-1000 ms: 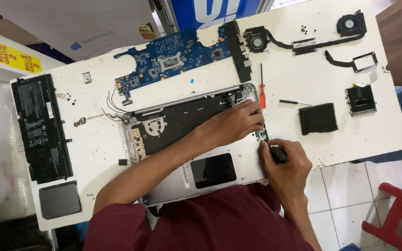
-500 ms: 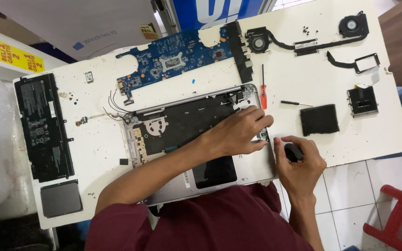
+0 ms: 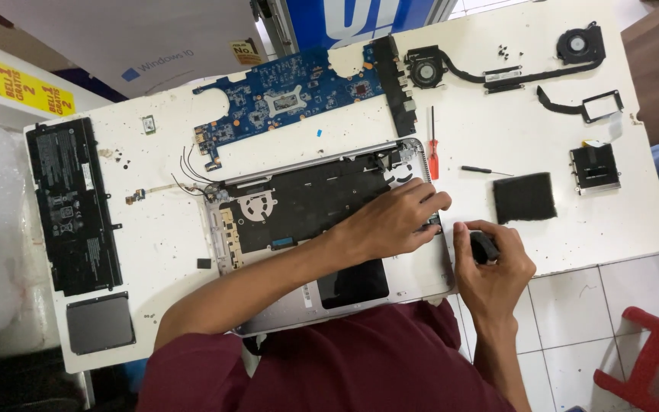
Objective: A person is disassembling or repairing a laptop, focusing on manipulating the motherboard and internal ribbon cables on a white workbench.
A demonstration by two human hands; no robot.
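- blue motherboard (image 3: pixel 284 95) far centre
- black battery (image 3: pixel 74 202) left
- dark trackpad (image 3: pixel 101 323) near left
- fans with heatpipe (image 3: pixel 497 69) far right
- red screwdriver (image 3: pixel 433 152)
- red stool (image 3: pixel 650 358) near right

On the white table (image 3: pixel 634 221) lie one opened laptop shell (image 3: pixel 306 206), one blue circuit board (image 3: pixel 284 95) at the far side, one long black battery (image 3: pixel 70 202) at the left, two round fans (image 3: pixel 425 72) (image 3: pixel 580 44) far right, two screwdrivers (image 3: pixel 433 145) (image 3: pixel 486 170) and two hands (image 3: pixel 394 221) (image 3: pixel 493 267).
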